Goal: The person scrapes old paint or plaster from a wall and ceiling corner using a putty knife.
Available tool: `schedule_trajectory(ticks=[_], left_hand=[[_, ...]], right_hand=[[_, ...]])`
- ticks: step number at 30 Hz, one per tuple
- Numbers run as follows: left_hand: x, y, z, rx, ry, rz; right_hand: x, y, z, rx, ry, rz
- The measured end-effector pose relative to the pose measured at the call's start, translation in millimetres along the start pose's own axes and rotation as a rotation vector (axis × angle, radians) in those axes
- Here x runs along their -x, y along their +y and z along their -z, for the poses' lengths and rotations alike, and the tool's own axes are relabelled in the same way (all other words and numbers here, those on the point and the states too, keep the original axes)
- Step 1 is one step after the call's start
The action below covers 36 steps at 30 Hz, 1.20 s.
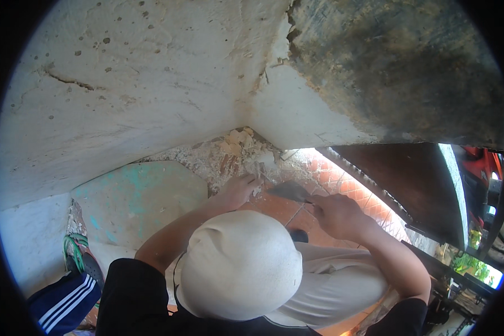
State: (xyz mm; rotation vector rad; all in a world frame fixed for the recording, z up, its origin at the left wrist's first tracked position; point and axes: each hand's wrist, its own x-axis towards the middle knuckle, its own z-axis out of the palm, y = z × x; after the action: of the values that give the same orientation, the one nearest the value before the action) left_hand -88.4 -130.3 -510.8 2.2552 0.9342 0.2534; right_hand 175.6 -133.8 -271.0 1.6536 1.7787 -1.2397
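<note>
A white cap (238,266) on the wearer's head fills the lower middle. My left hand (239,189) is low near the wall corner, fingers curled beside pale flakes (263,162); what they hold, if anything, is hard to make out. My right hand (341,218) grips the handle of a flat metal scraper (285,191), its blade pointing left toward my left hand over the terracotta tiles (299,221). Peeled plaster and crumbs (232,143) lie along the foot of the cracked walls (151,67).
A stained panel (137,199) with turquoise flecks lies at left, near green cord (75,246) and someone's leg in striped trousers (61,302). A dark mouldy wall (397,67) rises at upper right. A dark door-like panel (403,185) and metal frames (453,288) border the right side.
</note>
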Motion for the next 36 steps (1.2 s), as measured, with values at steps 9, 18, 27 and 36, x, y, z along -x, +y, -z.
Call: schedule_trajectory(ticks=[9, 18, 27, 36], left_hand=[[45, -31, 29, -0.051, 0.8, 0.238], [-15, -41, 29, -0.082, 0.581, 0.432], [-26, -62, 11, 0.043, 0.424, 0.449], [-55, -47, 42, 0.224, 0.325, 0.427]], right_hand=[[-112, -57, -33, 0.581, 0.385, 0.394], [-179, -26, -43, 0.592, 0.521, 0.387], [-75, -15, -24, 0.525, 0.281, 0.239], [-125, -1, -56, 0.229, 0.324, 0.215]])
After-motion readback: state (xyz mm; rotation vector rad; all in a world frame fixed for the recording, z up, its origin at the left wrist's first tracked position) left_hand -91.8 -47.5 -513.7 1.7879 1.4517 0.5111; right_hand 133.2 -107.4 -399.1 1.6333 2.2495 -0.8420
